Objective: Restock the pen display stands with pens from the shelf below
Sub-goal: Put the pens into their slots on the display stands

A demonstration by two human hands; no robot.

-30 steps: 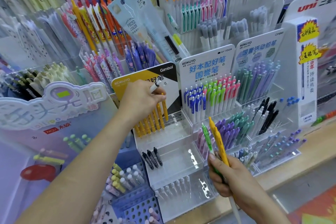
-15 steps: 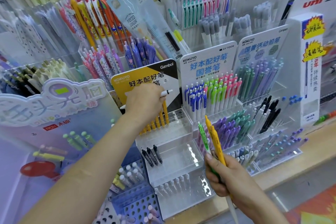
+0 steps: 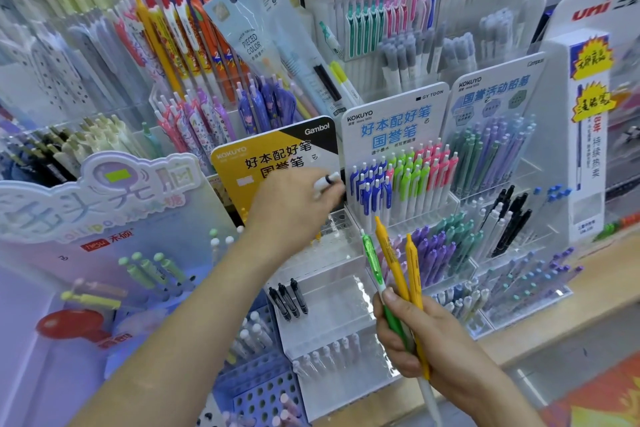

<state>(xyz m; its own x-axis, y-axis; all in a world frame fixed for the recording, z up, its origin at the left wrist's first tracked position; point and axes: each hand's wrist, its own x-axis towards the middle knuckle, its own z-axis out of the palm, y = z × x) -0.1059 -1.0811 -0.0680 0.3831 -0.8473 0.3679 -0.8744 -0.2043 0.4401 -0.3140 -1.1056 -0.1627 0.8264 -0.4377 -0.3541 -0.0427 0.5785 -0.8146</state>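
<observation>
My left hand (image 3: 294,208) grips a white pen (image 3: 327,181) in front of the yellow-and-black Kokuyo card (image 3: 277,149); the stand's top row is hidden behind the hand. My right hand (image 3: 426,340) holds a small bunch of pens: a green-and-white pen (image 3: 372,256) and two yellow pens (image 3: 391,256), tips up, in front of the clear tiered stand (image 3: 332,291). That stand holds three black pens (image 3: 287,298) on a middle tier and several white pens (image 3: 329,354) on the lowest tier.
The neighbouring Kokuyo stand (image 3: 394,121) carries blue, green and pink pens, purple and teal ones below. A third stand (image 3: 495,94) stands further right, then a tall white box (image 3: 588,135). A blue perforated holder (image 3: 256,392) sits low left. The wooden shelf edge (image 3: 554,319) runs along the right.
My left hand has moved right and slightly up with the white pen, off the yellow pens in the top row. The right hand's pens have fanned apart a little.
</observation>
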